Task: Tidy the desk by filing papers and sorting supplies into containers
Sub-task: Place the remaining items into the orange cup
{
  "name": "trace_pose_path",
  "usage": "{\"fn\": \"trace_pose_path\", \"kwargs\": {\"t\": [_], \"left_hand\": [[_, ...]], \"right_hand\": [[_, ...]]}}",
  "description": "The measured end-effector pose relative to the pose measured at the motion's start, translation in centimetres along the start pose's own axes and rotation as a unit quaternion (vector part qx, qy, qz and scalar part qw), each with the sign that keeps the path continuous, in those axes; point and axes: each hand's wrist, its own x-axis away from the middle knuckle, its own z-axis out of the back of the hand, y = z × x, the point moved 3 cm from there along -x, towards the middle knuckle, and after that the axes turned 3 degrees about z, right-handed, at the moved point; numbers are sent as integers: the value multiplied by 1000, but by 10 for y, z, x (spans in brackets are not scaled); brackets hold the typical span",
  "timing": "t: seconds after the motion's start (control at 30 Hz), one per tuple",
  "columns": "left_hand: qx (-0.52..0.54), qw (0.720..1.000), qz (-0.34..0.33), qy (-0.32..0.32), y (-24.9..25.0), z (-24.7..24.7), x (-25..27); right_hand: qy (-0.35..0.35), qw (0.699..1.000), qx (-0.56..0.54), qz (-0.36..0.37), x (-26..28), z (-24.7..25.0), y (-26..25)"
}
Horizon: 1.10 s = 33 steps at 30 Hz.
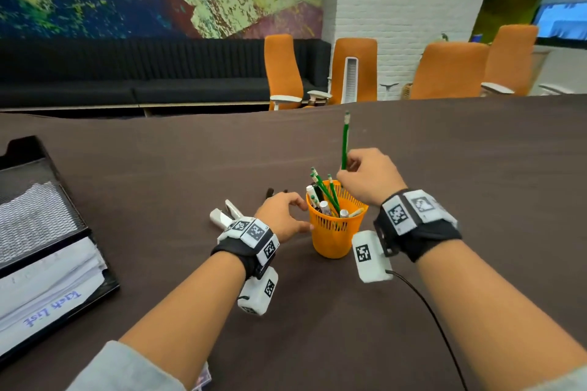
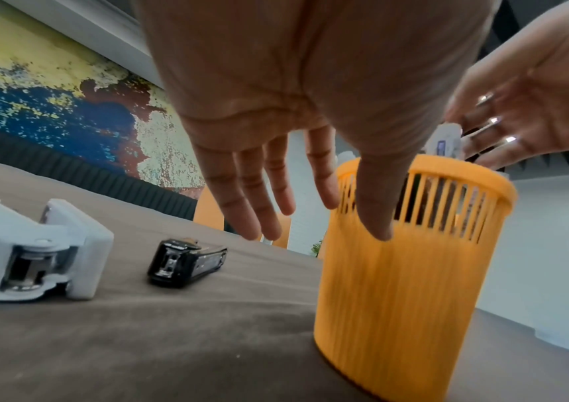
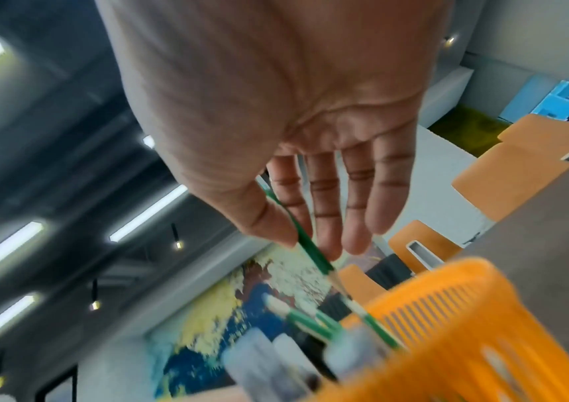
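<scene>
Green pencil (image 1: 344, 143) in right hand (image 1: 368, 176), seemingly above orange cup (image 1: 335, 232).

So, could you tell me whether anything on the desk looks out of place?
Two staplers, a white stapler and a black stapler, lie loose on the desk left of the orange cup, unsorted. Nothing looks spilled or damaged.

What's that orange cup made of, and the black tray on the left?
The orange cup looks like moulded plastic, matt, with slotted walls and a rolled rim. The black tray looks like metal wire mesh with a dark coating, judging by its fine grid, though plastic cannot be ruled out.
</scene>
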Motion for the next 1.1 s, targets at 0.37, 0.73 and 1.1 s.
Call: {"fn": "trace_pose_path", "kwargs": {"t": [0.37, 0.73, 1.1], "left_hand": [[-307, 943, 114, -61, -83, 24, -1], [-157, 940, 275, 127, -118, 51, 14], [203, 941, 252, 100, -104, 102, 6]], "right_hand": [[39, 999, 25, 17, 6, -27, 6], [106, 986, -98, 89, 23, -30, -32], [60, 980, -173, 80, 10, -28, -36]]}}
